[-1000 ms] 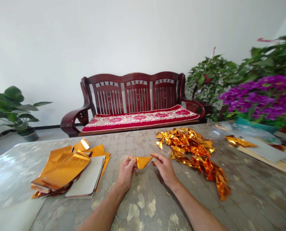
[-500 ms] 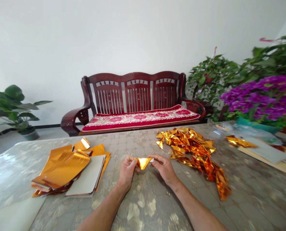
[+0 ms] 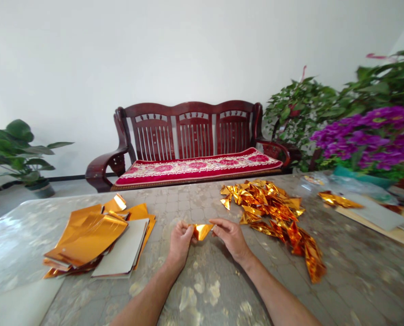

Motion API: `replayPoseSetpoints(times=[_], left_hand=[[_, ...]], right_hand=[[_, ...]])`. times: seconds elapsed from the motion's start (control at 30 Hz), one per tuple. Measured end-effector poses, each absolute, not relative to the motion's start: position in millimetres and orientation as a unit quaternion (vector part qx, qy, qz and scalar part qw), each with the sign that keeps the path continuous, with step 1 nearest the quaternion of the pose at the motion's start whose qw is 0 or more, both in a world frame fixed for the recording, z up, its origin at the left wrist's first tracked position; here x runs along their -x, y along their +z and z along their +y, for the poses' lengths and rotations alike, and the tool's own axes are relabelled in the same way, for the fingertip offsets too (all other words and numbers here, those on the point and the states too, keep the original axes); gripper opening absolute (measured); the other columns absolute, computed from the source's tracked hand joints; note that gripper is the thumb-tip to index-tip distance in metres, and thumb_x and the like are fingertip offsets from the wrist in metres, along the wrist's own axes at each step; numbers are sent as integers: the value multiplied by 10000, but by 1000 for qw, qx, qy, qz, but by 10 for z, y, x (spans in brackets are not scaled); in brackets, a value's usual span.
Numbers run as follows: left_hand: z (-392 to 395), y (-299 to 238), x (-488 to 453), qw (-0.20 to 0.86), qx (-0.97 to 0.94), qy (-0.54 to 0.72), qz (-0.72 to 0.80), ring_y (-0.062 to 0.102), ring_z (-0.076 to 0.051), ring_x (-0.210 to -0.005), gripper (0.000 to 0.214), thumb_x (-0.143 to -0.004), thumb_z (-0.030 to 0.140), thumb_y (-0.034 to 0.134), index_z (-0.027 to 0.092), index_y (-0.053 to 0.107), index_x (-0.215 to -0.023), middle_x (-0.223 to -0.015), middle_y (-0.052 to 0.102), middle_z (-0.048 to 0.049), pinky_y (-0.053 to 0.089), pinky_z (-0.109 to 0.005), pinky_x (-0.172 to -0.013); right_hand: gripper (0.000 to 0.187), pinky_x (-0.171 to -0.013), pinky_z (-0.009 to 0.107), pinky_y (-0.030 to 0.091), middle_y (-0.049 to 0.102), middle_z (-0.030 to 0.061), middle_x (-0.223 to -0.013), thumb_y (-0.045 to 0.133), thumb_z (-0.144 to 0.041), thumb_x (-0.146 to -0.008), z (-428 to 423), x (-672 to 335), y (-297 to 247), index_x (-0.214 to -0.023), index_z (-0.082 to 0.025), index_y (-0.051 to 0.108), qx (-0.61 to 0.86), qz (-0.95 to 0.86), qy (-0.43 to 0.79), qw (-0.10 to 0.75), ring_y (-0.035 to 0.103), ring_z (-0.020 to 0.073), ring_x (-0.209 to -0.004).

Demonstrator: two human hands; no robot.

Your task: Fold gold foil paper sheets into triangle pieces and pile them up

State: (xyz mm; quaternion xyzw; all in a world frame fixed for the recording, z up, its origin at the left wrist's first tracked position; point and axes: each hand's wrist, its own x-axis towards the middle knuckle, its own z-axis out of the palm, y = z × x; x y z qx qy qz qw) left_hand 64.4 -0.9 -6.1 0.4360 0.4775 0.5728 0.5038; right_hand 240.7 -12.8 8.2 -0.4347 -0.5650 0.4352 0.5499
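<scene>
Between my hands is a small folded piece of gold foil [image 3: 201,231], pinched at both ends. My left hand [image 3: 180,240] grips its left corner, and my right hand [image 3: 231,237] holds its right side between fingers and thumb. To the right of my right hand lies a loose heap of folded gold foil pieces [image 3: 273,213]. On the left, a stack of flat gold foil sheets [image 3: 89,234] lies beside a grey card sheet [image 3: 123,246]. Neither hand touches these piles.
All of this lies on a mottled marble-patterned table [image 3: 358,271]. A gold foil strip [image 3: 339,199] rests on a grey board [image 3: 375,215] at the right. A dark wooden bench [image 3: 188,136] and potted plants [image 3: 365,136] stand beyond the table.
My right hand has moved slightly left, closer to my left hand. The foil piece between them looks a little narrower and is still held by both hands.
</scene>
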Motion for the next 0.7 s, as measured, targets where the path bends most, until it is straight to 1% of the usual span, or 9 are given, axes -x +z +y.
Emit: replayPoseSetpoints(times=[0.1,0.2,0.27,0.33,0.4,0.57,0.7], left_hand=[[1,-81,-634,501,-442,570,479,524,-90,-396,261,-713,389,673,198,501,-670,-502,629,27,377,-186,-467],[4,-73,-629,505,-438,570,477,525,-88,-395,265,-709,391,676,196,500,-673,-510,623,31,379,-185,-457],[1,-54,-628,515,-424,573,476,525,-87,-394,274,-695,392,682,197,491,-671,-515,609,42,381,-183,-443],[-2,-34,-628,526,-409,574,476,520,-85,-390,285,-678,395,686,198,481,-666,-514,590,55,382,-180,-426],[-3,-20,-628,532,-400,575,475,509,-81,-384,294,-664,399,688,200,471,-661,-509,576,62,382,-178,-412],[5,-8,-629,532,-397,575,479,503,-78,-387,294,-652,395,692,197,474,-653,-502,569,62,392,-177,-404],[13,-20,-628,531,-404,570,479,517,-82,-399,289,-660,397,683,198,475,-661,-501,574,61,401,-177,-416]], right_hand=[[301,-653,302,554,722,24,-739,706,-434,-770,-107,-2407,64,-957,-206,766,441,-566,432,547,650,172,-642],[312,-645,297,547,707,16,-686,729,-437,-747,-100,-2410,63,-942,-196,767,441,-558,437,551,644,170,-627],[343,-672,307,553,720,23,-711,718,-462,-760,-110,-2415,69,-969,-194,764,433,-548,456,551,658,175,-652],[370,-721,326,559,745,39,-786,694,-481,-784,-127,-2422,76,-1012,-196,757,420,-540,482,548,681,183,-705],[380,-763,342,558,758,50,-847,702,-470,-779,-143,-2429,80,-1040,-199,751,411,-534,504,540,696,190,-745],[385,-794,342,540,756,29,-799,753,-392,-718,-153,-2430,86,-1054,-205,749,389,-523,546,526,706,193,-760],[345,-743,308,530,754,22,-789,766,-382,-701,-141,-2414,92,-997,-206,760,398,-521,547,521,691,175,-713]])
